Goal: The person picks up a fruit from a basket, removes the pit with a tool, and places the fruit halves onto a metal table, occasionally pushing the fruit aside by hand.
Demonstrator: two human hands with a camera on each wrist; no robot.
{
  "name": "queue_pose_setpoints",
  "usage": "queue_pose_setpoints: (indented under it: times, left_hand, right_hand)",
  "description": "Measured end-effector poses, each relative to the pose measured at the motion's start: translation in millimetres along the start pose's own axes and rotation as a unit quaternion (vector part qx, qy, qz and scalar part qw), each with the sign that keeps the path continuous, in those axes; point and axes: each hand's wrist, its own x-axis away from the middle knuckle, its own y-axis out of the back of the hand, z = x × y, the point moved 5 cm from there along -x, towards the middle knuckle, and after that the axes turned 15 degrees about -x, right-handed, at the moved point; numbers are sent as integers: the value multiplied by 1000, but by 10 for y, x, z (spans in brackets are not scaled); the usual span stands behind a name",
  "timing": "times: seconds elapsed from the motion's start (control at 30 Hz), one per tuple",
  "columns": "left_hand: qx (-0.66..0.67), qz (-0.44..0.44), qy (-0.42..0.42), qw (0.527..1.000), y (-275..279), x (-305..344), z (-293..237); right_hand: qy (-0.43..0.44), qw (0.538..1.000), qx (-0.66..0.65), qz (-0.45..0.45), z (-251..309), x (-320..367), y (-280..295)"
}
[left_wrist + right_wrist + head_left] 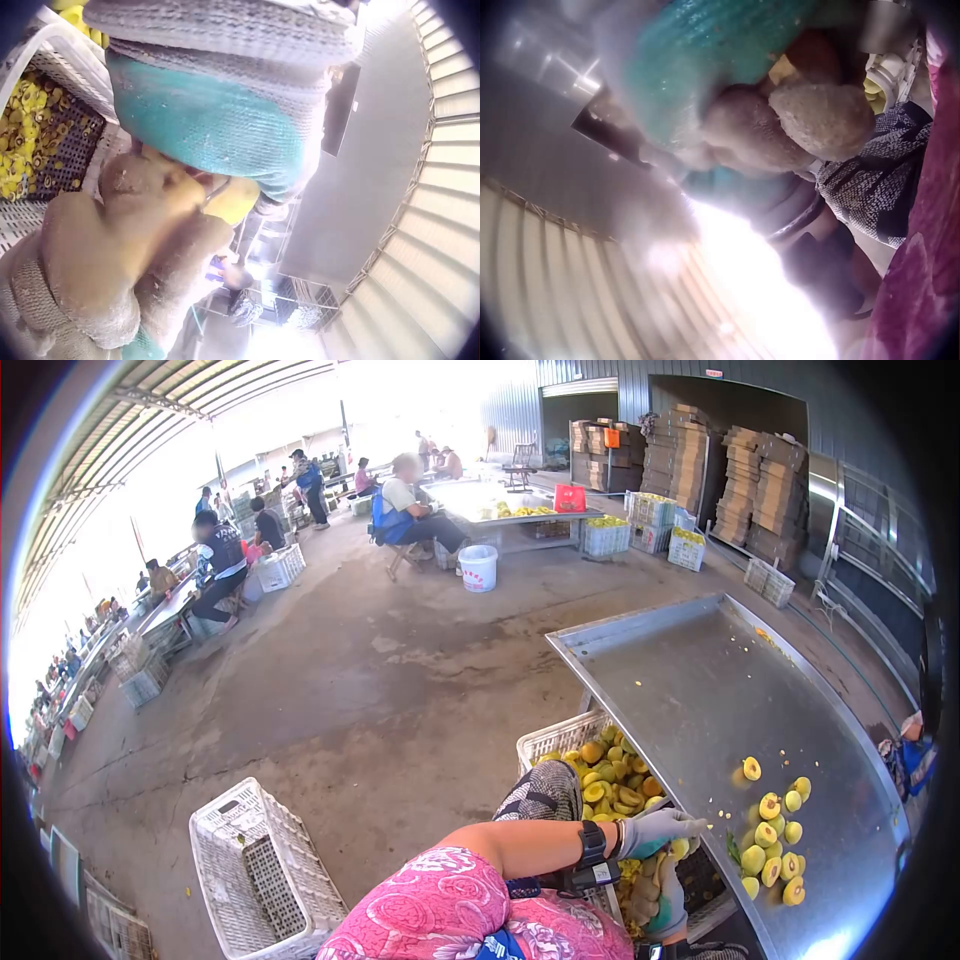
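In the head view my gloved left hand [655, 832] is above a crate beside the metal table, pinching a yellow peach-like fruit [680, 848]. The fruit [234, 201] shows yellow beneath the teal palm in the left wrist view. Just below it my right hand [662, 900], in a glove with teal and worn tan fingers, curls around a slim tool [217, 187] with a thin metal edge against the fruit. Its kind is mostly hidden by the fingers. Several cut fruit halves [769, 806] lie on the metal table [680, 680] to the right.
A white crate [560, 740] of yellow fruit halves stands under the table's left edge. Another white crate [265, 870] sits on the floor at left. Farther off are seated people, a white bucket [478, 568], and stacked cardboard [690, 455].
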Motion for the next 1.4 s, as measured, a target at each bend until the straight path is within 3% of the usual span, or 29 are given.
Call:
queue_pose_setpoints:
  times: [0.07,0.13,0.27,0.4,0.47,0.57,0.7,0.77,0.8,0.83,0.87,0.9,0.97,1.0,1.03,1.07,1.1,1.13,1.17,1.3,1.33,1.4]
  left_hand:
    - [-141,-61,4,988,-75,173,-234]
    - [-318,-97,-30,942,-130,281,-462]
    - [-334,-74,-45,938,-162,324,-599]
    - [-201,-76,-23,976,-62,180,-284]
    - [-113,-65,-12,991,-75,189,-226]
    - [-288,-82,19,954,-103,233,-280]
    - [-387,-28,-3,922,-195,206,-354]
    - [-299,-53,37,952,-149,189,-343]
    - [-253,-60,60,964,-163,168,-295]
    - [-220,-93,25,971,-90,101,-187]
    - [-288,-154,-38,944,34,-42,32]
    - [-322,-159,-79,930,37,-62,77]
    - [-459,-111,-223,853,-11,6,-82]
    - [-475,-98,-259,836,-32,-9,-101]
    - [-455,-87,-262,847,-41,-49,-100]
    - [-390,-79,-229,888,-30,-81,-52]
    - [-231,-48,-124,964,-55,-123,-6]
    - [-53,-54,-18,997,-91,-130,47]
    - [100,-84,54,990,-119,-113,122]
    - [171,-125,49,976,-56,-142,238]
    - [300,-130,32,945,-31,-195,290]
    - [304,-180,32,935,127,-184,388]
  right_hand:
    - [77,987,132,-41,23,-19,62]
    - [126,967,212,-70,38,-64,178]
    - [85,984,150,-40,27,-34,87]
    - [9,999,17,45,-30,-68,123]
    - [-4,999,-9,38,-63,-88,201]
    - [7,1000,15,16,-97,-119,343]
    - [29,997,70,-9,-98,-73,335]
    - [103,988,116,-24,-43,-203,451]
    - [77,994,71,-2,-69,-194,514]
    - [49,998,28,17,-96,-169,485]
    - [-36,993,-85,68,-93,-83,273]
    - [-51,993,-90,57,-129,-109,416]
    - [-94,979,-150,97,-106,-21,180]
    - [-72,979,-164,98,-90,-38,218]
    - [-46,985,-131,101,-61,-43,207]
    - [-37,986,-136,94,-31,12,95]
    - [-13,986,-129,102,10,46,31]
    - [-23,986,-134,92,43,64,22]
    - [-15,987,-128,98,50,64,58]
    - [12,993,-67,96,99,-42,204]
    - [22,994,-50,91,108,-45,207]
    - [59,997,18,51,125,-85,232]
